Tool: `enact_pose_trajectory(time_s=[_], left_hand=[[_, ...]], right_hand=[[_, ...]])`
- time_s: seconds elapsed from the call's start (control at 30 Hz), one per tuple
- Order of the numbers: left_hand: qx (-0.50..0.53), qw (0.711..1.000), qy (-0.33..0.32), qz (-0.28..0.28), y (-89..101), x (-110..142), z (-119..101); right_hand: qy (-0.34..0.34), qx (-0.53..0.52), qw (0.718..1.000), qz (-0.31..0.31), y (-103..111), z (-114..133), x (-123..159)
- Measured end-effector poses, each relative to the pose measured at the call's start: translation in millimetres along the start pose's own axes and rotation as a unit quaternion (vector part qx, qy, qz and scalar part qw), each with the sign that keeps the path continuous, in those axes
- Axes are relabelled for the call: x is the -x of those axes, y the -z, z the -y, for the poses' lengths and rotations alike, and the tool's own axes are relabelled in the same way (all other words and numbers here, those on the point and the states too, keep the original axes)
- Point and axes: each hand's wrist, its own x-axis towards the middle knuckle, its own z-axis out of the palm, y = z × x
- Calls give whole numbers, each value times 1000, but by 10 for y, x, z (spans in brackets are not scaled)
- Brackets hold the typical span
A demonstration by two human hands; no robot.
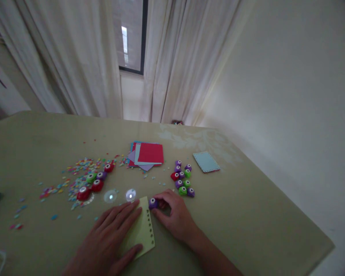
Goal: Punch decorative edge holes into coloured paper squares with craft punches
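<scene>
Right hand (pixel 175 216) pinching one purple punch (pixel 153 203) at yellow sheet's (pixel 145 230) upper right edge, holes running down that side — left hand (pixel 110 232) lying flat over sheet, open, gripping nothing. Ten punches (pixel 183 190) clustering beyond right hand: six purple, three green, one red. Five more (pixel 97 185) sitting left among confetti (pixel 86 166). One pale blue card (pixel 206 161) lying far right — tabletop (pixel 247 214) stretching rightward from right hand to slanting edge
</scene>
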Motion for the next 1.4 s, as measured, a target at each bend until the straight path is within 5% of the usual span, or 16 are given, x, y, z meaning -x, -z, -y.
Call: enact_pose_trajectory(time_s=[1.4], left_hand=[[-3, 999, -27, 36, 133, -71, -75]], right_hand=[[51, -23, 998, 18, 69, -52, 14]])
